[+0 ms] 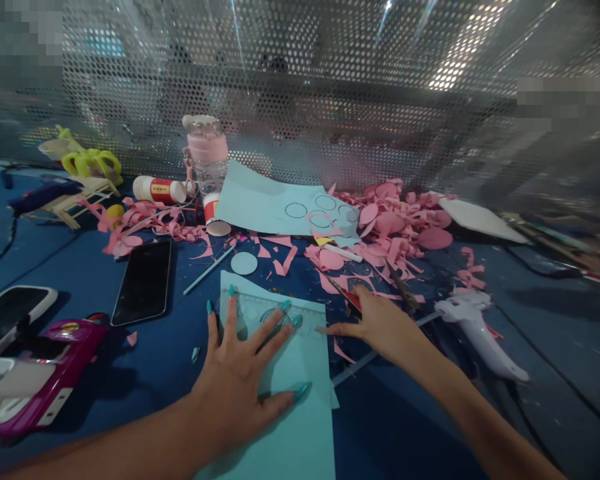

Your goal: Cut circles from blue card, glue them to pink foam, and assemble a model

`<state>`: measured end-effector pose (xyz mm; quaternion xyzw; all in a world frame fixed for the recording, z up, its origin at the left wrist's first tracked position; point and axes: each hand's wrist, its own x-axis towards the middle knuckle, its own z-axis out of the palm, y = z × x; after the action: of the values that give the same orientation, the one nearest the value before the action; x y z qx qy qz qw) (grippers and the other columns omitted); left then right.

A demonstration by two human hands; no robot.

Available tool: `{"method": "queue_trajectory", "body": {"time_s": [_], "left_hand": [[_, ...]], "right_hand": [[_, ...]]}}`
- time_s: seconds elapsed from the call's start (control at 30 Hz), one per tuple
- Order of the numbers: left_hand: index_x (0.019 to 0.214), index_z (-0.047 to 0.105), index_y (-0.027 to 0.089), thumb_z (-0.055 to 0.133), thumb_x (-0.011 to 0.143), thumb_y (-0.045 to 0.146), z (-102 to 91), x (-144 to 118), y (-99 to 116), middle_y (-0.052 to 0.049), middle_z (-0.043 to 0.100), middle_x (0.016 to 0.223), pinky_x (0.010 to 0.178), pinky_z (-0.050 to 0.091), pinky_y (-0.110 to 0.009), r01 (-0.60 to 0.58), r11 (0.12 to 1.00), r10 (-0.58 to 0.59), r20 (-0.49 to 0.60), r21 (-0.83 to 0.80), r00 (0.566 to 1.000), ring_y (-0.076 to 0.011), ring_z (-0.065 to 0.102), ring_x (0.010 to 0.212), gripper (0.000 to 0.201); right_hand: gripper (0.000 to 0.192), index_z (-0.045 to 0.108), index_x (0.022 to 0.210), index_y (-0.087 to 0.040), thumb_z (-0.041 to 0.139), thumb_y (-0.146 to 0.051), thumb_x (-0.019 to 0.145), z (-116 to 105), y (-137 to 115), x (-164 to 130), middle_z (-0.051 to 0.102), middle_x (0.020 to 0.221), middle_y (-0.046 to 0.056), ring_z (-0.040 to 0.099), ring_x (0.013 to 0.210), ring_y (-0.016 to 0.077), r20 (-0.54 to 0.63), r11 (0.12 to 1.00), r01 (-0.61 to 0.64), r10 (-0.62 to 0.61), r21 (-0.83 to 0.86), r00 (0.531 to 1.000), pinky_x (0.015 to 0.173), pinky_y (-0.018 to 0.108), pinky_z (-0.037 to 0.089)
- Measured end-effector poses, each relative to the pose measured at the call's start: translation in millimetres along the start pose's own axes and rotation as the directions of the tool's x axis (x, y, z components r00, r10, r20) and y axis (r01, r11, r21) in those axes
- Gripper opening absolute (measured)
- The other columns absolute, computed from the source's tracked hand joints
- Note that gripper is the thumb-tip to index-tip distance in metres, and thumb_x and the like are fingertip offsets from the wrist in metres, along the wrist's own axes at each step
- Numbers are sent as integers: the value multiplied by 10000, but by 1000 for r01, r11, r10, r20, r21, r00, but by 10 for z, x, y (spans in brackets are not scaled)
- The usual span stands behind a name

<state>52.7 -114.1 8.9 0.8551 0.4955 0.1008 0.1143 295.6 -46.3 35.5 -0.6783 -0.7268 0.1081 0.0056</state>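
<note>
A light-blue sheet [290, 400] is pinned flat to the table [80, 267] by the spread, open left hand [240, 380]; at three o'clock, red-handled scissors [353, 300] are touched by the right hand [375, 323], fingers loosely extended, nothing gripped.

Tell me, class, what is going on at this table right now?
A person is doing paper craft on a blue table. The left hand lies flat, fingers spread, on a light blue sheet of paper with a clear ruler on it. The right hand reaches toward red-handled scissors beside the sheet. Behind them lie pink paper scraps, another blue sheet with drawn circles, a white glue gun and a black phone.
</note>
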Motion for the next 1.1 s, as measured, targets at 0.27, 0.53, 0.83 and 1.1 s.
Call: {"method": "queue_trajectory", "body": {"time_s": [0.27,0.53,0.83,1.1], "left_hand": [[1375,117,430,372,774,644,-10,17,15,95,253,1458,894,66,-796,14,1000,-14,15,-17,1000,-494,-93,1295,687],[1374,87,430,349,795,628,3,6,-5,121,229,1456,882,91,-801,-12,1000,12,10,10,1000,-503,-81,1291,666],[1369,98,437,375,823,562,-6,6,12,110,243,1458,889,26,-797,-20,1000,20,32,-12,999,-503,-104,1286,625],[1363,133,435,385,807,584,-35,7,18,82,273,1449,885,52,-798,-18,1000,18,12,-5,1000,-474,-91,1304,627]], "right_hand": [[613,421,804,-199,557,-740,549,-3,-10,1,586,664,54,584,584,249,10,1000,-12,12,-12,1000,433,263,312],[589,422,824,-196,548,-720,584,-21,-43,-8,598,689,64,597,625,261,42,998,-34,37,-49,998,455,269,325],[617,441,880,-172,528,-716,603,-44,-62,-4,619,726,98,609,658,288,47,998,-34,37,-53,998,468,279,342],[609,444,871,-178,533,-717,603,-45,-52,-18,610,701,87,603,631,281,37,999,-18,19,-39,999,461,278,331]]}}
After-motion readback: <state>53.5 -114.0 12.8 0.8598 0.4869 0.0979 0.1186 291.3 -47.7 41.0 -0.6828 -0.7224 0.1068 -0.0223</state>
